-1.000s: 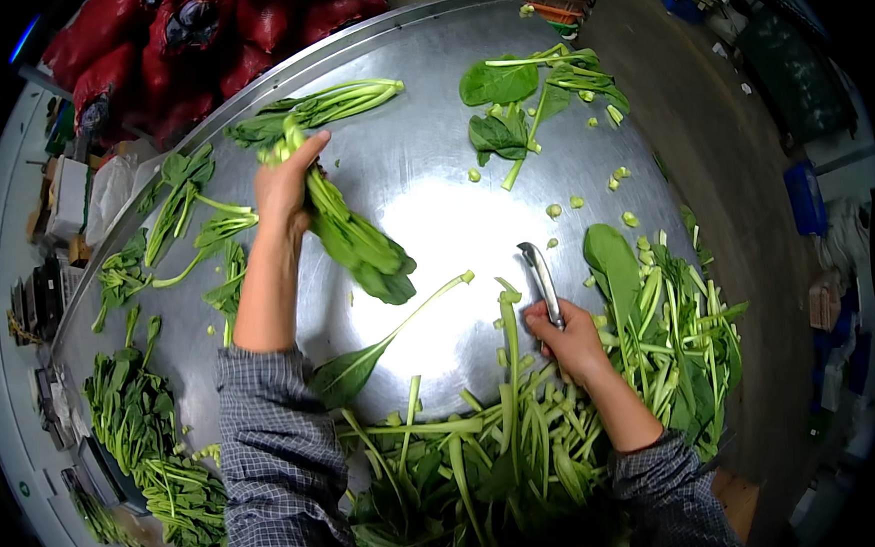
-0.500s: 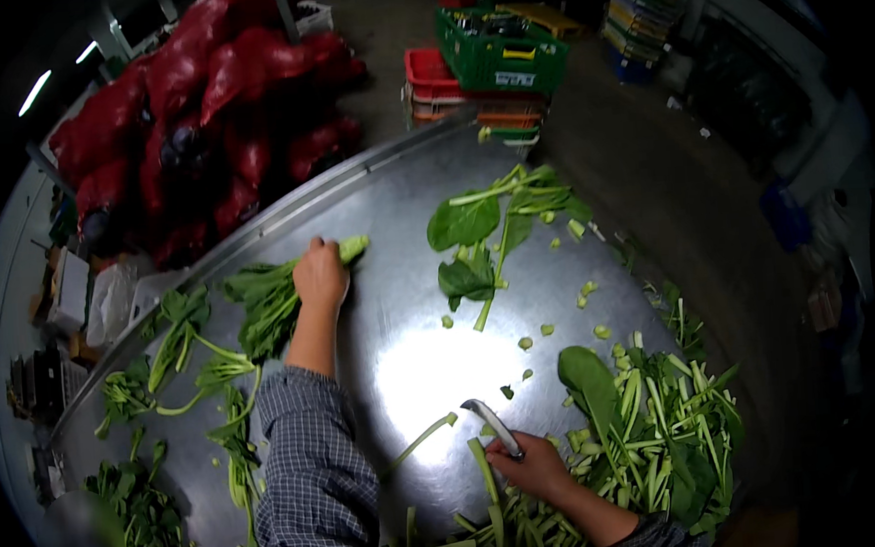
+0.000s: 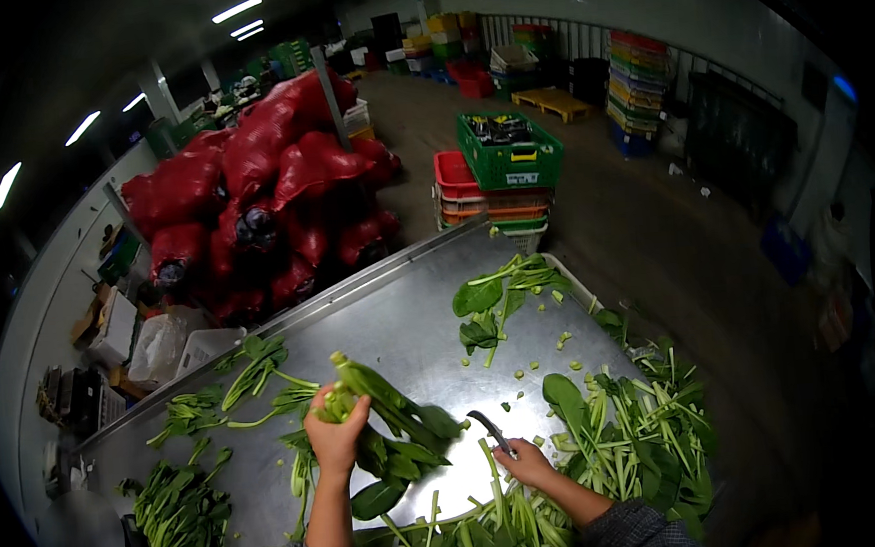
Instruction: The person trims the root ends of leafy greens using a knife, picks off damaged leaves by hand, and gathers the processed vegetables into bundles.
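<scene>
My left hand (image 3: 333, 432) is closed around a bunch of leafy green vegetables (image 3: 399, 422), held above the metal table (image 3: 390, 321). The pale stem ends stick up by the fingers, and the leaves hang toward the right. My right hand (image 3: 525, 463) grips a small curved knife (image 3: 488, 429), its dark blade pointing up and left, apart from the bunch. Below and right of this hand lies a heap of cut stalks and leaves (image 3: 628, 432). More stalks (image 3: 473, 532) lie at the near edge, between my forearms.
Loose greens (image 3: 186, 504) lie along the table's left side, and a few leafy stems (image 3: 499, 295) with cut bits toward the far right. Red mesh sacks (image 3: 282, 193) are piled beyond the raised far edge. A green crate (image 3: 510, 149) tops a stack past the far corner.
My left hand has lifted the bunch off the table and brought it nearer, its leaves now toward the knife. The right hand keeps the knife in about the same place. The view has tilted up.
</scene>
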`<action>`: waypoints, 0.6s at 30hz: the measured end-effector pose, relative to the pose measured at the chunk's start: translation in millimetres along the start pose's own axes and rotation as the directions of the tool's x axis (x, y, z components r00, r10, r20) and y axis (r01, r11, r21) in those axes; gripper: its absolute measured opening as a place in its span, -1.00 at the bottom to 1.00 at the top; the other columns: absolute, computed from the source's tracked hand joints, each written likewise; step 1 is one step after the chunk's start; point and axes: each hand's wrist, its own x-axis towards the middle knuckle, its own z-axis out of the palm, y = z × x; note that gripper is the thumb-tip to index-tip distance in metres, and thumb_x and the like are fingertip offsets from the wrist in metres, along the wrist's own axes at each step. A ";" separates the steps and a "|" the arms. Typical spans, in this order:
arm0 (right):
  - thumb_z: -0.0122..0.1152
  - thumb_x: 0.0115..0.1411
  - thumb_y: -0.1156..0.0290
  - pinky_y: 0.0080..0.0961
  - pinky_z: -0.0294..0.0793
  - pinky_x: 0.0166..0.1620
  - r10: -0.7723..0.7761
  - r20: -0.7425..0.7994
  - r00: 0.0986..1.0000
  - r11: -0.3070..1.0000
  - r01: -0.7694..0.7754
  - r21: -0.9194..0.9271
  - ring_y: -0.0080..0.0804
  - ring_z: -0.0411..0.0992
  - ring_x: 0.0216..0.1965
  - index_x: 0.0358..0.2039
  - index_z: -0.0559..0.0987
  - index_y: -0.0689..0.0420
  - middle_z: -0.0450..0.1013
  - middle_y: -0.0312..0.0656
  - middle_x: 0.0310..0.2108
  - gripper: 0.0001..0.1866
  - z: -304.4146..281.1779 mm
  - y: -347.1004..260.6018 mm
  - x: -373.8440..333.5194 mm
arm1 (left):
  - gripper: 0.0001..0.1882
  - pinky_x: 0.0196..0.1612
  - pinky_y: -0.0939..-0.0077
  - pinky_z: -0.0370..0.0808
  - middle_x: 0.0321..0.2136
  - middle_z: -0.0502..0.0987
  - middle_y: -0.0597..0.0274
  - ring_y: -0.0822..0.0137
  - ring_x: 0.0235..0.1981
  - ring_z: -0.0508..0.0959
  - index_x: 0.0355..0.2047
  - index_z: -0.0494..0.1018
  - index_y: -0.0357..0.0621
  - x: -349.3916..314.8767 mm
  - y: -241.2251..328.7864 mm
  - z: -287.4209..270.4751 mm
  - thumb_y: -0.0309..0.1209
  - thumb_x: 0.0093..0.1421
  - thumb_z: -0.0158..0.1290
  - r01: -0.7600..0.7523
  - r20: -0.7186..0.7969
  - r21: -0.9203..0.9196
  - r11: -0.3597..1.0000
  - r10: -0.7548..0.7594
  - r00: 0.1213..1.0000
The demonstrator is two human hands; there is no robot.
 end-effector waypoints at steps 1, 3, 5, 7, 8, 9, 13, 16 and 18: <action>0.15 0.28 0.23 -0.50 0.47 -0.24 0.011 0.004 1.000 0.986 -0.011 0.165 -0.45 0.51 -0.34 -0.14 0.57 0.12 0.55 -0.19 -0.34 -0.74 -5.7 -5.4 -10.5 | -0.73 -0.39 0.57 0.46 -0.48 0.54 0.28 0.45 -0.50 0.52 -0.24 0.52 -0.23 -14.9 10.8 -11.1 -0.47 0.04 0.28 0.089 -0.005 -0.141 0.986 -0.090 0.996; 0.06 0.32 0.25 -0.46 0.45 -0.26 0.027 0.010 1.000 0.876 -0.029 0.482 -0.44 0.50 -0.36 -0.10 0.55 0.08 0.54 -0.23 -0.40 -0.75 -19.5 -15.7 -30.9 | -0.79 -0.45 0.55 0.46 -0.54 0.49 0.32 0.44 -0.57 0.49 -0.27 0.47 -0.21 -37.1 29.7 -25.7 -0.44 0.11 0.22 0.229 0.107 -0.431 0.873 -0.202 0.973; 0.01 0.38 0.23 -0.47 0.42 -0.25 -0.100 -0.046 0.994 0.944 0.109 0.312 -0.52 0.46 -0.33 -0.05 0.52 0.05 0.51 -0.27 -0.40 -0.75 -56.3 -76.6 -69.0 | -0.76 -0.46 0.56 0.47 -0.52 0.49 0.31 0.44 -0.57 0.48 -0.23 0.45 -0.20 -67.4 44.1 -46.4 -0.43 0.12 0.21 0.411 0.261 -0.593 0.693 -0.318 0.912; 0.03 0.37 0.19 -0.44 0.39 -0.16 -0.283 -0.210 0.936 0.927 0.323 0.189 -0.37 0.43 -0.28 -0.10 0.55 0.12 0.48 -0.16 -0.34 -0.70 -69.6 -105.3 -94.9 | -0.73 -0.46 0.57 0.47 -0.49 0.50 0.30 0.45 -0.57 0.48 -0.20 0.44 -0.19 -97.6 52.0 -52.5 -0.42 0.12 0.21 0.460 0.275 -0.563 0.687 -0.369 0.888; 0.03 0.36 0.21 -0.42 0.39 -0.16 -0.198 -0.122 0.973 0.956 0.218 0.193 -0.28 0.44 -0.28 -0.11 0.55 0.19 0.48 -0.10 -0.32 -0.69 -78.6 -126.7 -112.1 | -0.72 -0.46 0.58 0.48 -0.48 0.51 0.30 0.46 -0.56 0.48 -0.18 0.43 -0.19 -118.7 46.9 -57.3 -0.42 0.12 0.20 0.512 0.271 -0.547 0.663 -0.438 0.857; 0.04 0.35 0.25 -0.37 0.40 -0.17 -0.256 -0.171 0.951 0.956 0.276 0.102 -0.24 0.44 -0.26 -0.11 0.54 0.22 0.48 -0.10 -0.30 -0.70 -87.9 -130.3 -123.3 | -0.68 -0.46 0.60 0.47 -0.45 0.51 0.30 0.48 -0.55 0.48 -0.15 0.42 -0.20 -132.2 43.2 -52.5 -0.42 0.10 0.21 0.564 0.328 -0.460 0.686 -0.459 0.825; 0.14 0.16 0.54 -0.29 0.36 -0.22 -0.646 -0.137 0.751 0.752 0.597 -0.280 -0.16 0.36 -0.31 -0.25 0.55 0.16 0.45 -0.17 -0.35 -0.87 -98.2 -181.6 -173.2 | -0.76 -0.43 0.62 0.44 -0.44 0.56 0.32 0.53 -0.52 0.49 -0.24 0.52 -0.27 -187.7 59.3 -44.7 -0.47 0.07 0.23 0.539 0.398 -0.246 0.806 -0.423 0.814; 0.17 0.14 0.52 -0.30 0.35 -0.21 -0.687 -0.088 0.721 0.703 0.630 -0.331 -0.20 0.36 -0.31 -0.26 0.56 0.10 0.41 -0.22 -0.39 -0.86 -86.8 -189.7 -194.5 | -0.69 -0.31 0.62 0.49 -0.35 0.60 0.30 0.53 -0.42 0.54 -0.16 0.53 -0.32 -211.0 78.4 -41.7 -0.50 0.06 0.23 0.582 0.455 -0.212 0.785 -0.448 0.770; 0.19 0.13 0.50 -0.31 0.36 -0.20 -0.699 -0.079 0.711 0.686 0.634 -0.357 -0.21 0.35 -0.30 -0.26 0.56 0.07 0.40 -0.23 -0.40 -0.86 -77.9 -189.6 -204.1 | -0.69 -0.29 0.63 0.49 -0.35 0.60 0.30 0.54 -0.40 0.54 -0.17 0.53 -0.32 -224.1 78.4 -41.3 -0.51 0.04 0.24 0.568 0.454 -0.176 0.804 -0.446 0.771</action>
